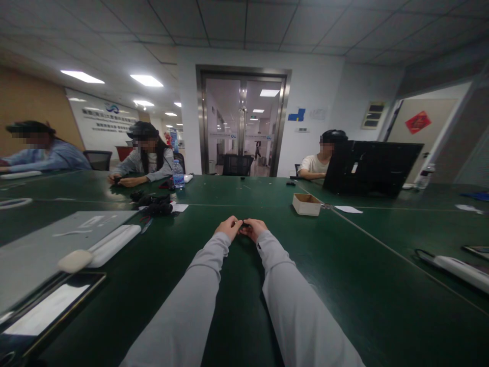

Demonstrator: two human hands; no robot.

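Both arms, in light grey sleeves, stretch forward over the green table point(244, 300). My left hand point(228, 227) and my right hand point(255, 229) meet close together at the middle. Between their fingertips is a small black object point(244, 225), mostly covered by the fingers, so its kind cannot be made out. The fingers of each hand are closed on it from either side.
To the left lie a phone point(53, 316), a white earbud-like case point(75, 260), a white power bank point(114, 245) and a grey laptop point(57, 244). Ahead are black gear point(153, 205), a water bottle point(178, 175), an open box point(306, 205) and a monitor point(372, 168). Several people sit around.
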